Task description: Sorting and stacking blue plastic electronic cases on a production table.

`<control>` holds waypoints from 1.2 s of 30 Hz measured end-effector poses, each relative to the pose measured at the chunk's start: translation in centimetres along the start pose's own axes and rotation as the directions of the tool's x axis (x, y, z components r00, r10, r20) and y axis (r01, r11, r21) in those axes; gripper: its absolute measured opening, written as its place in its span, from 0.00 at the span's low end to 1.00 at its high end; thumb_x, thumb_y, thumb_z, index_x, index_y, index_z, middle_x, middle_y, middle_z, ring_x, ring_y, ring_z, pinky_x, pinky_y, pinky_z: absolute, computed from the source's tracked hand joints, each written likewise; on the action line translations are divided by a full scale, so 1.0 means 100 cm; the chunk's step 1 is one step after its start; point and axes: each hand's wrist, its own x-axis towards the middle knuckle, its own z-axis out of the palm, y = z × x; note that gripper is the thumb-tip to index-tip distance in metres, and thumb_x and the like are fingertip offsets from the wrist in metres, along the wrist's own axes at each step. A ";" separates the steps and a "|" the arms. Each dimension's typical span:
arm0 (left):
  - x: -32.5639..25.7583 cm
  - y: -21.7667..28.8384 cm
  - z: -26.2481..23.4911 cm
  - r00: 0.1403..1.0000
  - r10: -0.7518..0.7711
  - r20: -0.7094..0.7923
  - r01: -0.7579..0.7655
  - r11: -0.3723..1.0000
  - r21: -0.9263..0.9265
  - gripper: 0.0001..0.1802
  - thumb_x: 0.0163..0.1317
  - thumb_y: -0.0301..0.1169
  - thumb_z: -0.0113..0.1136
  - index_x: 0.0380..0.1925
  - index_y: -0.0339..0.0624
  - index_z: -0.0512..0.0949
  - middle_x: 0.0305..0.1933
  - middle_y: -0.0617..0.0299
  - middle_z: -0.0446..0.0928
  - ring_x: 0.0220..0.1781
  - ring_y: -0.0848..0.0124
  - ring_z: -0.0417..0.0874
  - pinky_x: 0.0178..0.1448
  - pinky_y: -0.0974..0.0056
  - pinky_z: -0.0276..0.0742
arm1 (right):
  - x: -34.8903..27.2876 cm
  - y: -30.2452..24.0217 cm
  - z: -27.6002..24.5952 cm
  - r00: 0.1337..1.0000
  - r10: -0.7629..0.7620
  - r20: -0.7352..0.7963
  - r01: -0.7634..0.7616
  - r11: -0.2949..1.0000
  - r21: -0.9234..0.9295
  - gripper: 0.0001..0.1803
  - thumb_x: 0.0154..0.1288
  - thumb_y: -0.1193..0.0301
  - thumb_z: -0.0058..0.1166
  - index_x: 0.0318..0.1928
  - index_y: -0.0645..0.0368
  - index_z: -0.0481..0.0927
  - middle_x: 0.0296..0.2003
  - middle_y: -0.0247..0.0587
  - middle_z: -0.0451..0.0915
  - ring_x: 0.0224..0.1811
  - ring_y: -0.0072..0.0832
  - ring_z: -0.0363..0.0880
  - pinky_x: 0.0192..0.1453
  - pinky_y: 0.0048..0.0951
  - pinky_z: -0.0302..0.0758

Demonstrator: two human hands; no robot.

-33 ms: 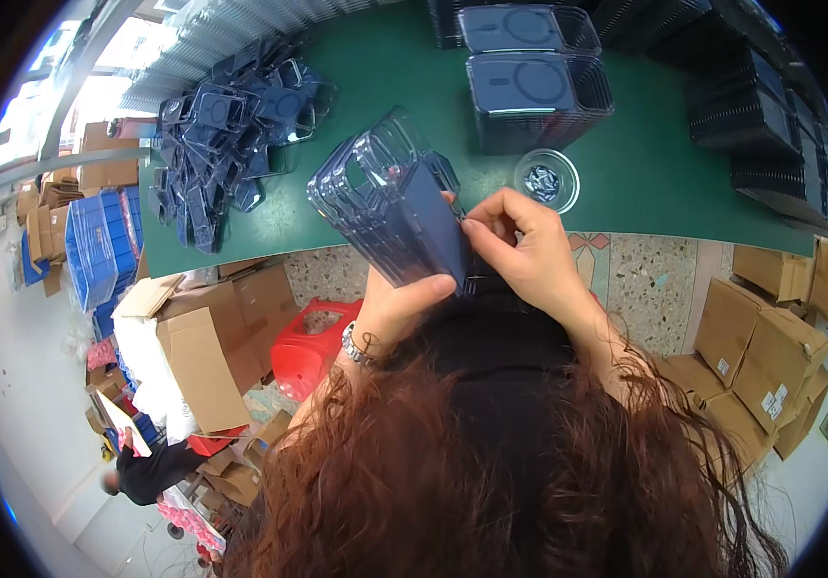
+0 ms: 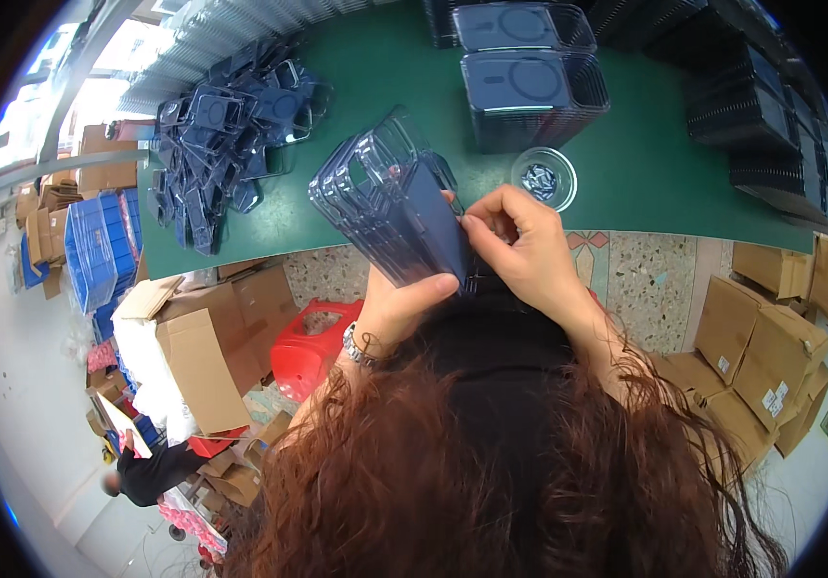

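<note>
A fanned stack of clear, dark-tinted phone cases [image 2: 404, 217] is tilted up over the table's near edge, with my left hand [image 2: 397, 303] closed around its lower end, thumb along the near side. The fingers of my right hand [image 2: 527, 241] pinch at the right edge of the nearest case. Whatever sits between those fingertips is too small and hidden to make out. Just beyond my right hand stands a round clear bowl [image 2: 573, 185] containing small shiny metallic-looking parts [image 2: 539, 180].
Loose cases [image 2: 212, 135] lie heaped on the green table [image 2: 375, 58] at left. Neat case stacks [image 2: 515, 82] stand at the back, more [image 2: 741, 106] at right. A red stool [image 2: 303, 361], cardboard boxes [image 2: 751, 352] and blue crates [image 2: 96, 246] surround me. Another person [image 2: 159, 472] is at lower left.
Both hands keep the same hold on the stack. The bowl and back stacks appear very slightly further left in the picture.
</note>
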 end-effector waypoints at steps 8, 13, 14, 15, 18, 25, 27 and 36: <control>-0.004 -0.010 0.027 0.986 -0.148 -0.074 0.148 0.989 -0.002 0.44 0.47 0.30 0.75 0.65 0.36 0.65 0.60 0.58 0.72 0.64 0.68 0.73 0.68 0.59 0.68 | -0.005 0.001 -0.007 0.984 -0.150 -0.094 0.131 0.974 -0.186 0.07 0.63 0.76 0.58 0.41 0.63 0.77 0.32 0.47 0.78 0.39 0.44 0.79 0.43 0.41 0.75; -0.003 -0.013 0.029 0.977 -0.204 -0.059 0.208 0.974 0.085 0.41 0.49 0.28 0.75 0.63 0.35 0.66 0.58 0.58 0.73 0.61 0.68 0.74 0.66 0.60 0.70 | -0.011 0.011 -0.006 0.998 -0.025 -0.064 0.020 0.997 -0.079 0.10 0.71 0.78 0.50 0.51 0.67 0.76 0.36 0.47 0.81 0.36 0.29 0.80 0.42 0.28 0.76; -0.002 -0.015 0.028 0.976 -0.210 -0.054 0.216 0.968 0.129 0.40 0.50 0.27 0.74 0.62 0.35 0.66 0.58 0.58 0.73 0.61 0.68 0.74 0.66 0.61 0.70 | -0.011 0.010 -0.008 0.998 0.057 -0.019 -0.058 0.998 -0.025 0.11 0.73 0.77 0.48 0.52 0.66 0.76 0.38 0.46 0.82 0.37 0.27 0.80 0.44 0.28 0.76; -0.002 -0.017 0.029 0.975 -0.215 -0.052 0.220 0.967 0.129 0.40 0.50 0.27 0.74 0.62 0.35 0.66 0.58 0.58 0.73 0.61 0.68 0.74 0.66 0.61 0.70 | -0.011 0.009 -0.010 0.990 0.136 0.030 -0.137 0.990 0.026 0.12 0.74 0.75 0.47 0.53 0.66 0.76 0.39 0.46 0.82 0.39 0.26 0.80 0.45 0.27 0.76; -0.001 -0.023 0.030 0.985 -0.155 -0.081 0.166 0.975 0.149 0.38 0.51 0.26 0.73 0.62 0.36 0.67 0.56 0.59 0.74 0.60 0.69 0.75 0.65 0.61 0.71 | -0.010 0.017 -0.005 0.977 0.210 0.038 -0.213 0.972 0.102 0.12 0.75 0.74 0.46 0.54 0.65 0.76 0.37 0.42 0.82 0.37 0.24 0.79 0.45 0.27 0.75; 0.003 -0.014 -0.003 0.969 -0.215 -0.118 0.215 0.976 -0.019 0.44 0.49 0.26 0.75 0.66 0.37 0.61 0.61 0.58 0.71 0.61 0.68 0.74 0.64 0.61 0.73 | 0.003 0.040 -0.004 0.943 0.221 0.251 -0.268 0.948 0.172 0.15 0.75 0.70 0.49 0.56 0.63 0.77 0.35 0.39 0.80 0.36 0.23 0.77 0.44 0.25 0.75; 0.005 -0.004 -0.034 0.982 0.080 -0.173 0.016 0.870 0.493 0.48 0.49 0.26 0.74 0.69 0.38 0.59 0.64 0.56 0.69 0.63 0.66 0.73 0.65 0.60 0.72 | 0.005 0.066 -0.010 0.971 0.189 0.143 -0.190 0.982 -0.007 0.16 0.74 0.68 0.52 0.56 0.62 0.78 0.38 0.42 0.82 0.37 0.27 0.80 0.45 0.30 0.76; 0.046 0.031 -0.093 0.970 0.119 0.210 -0.189 -0.164 0.968 0.52 0.40 0.26 0.71 0.71 0.48 0.61 0.60 0.52 0.72 0.61 0.51 0.73 0.65 0.52 0.68 | 0.020 0.184 -0.053 0.996 0.051 0.067 0.017 0.656 -0.755 0.12 0.63 0.71 0.58 0.44 0.65 0.82 0.46 0.50 0.80 0.53 0.46 0.76 0.56 0.44 0.76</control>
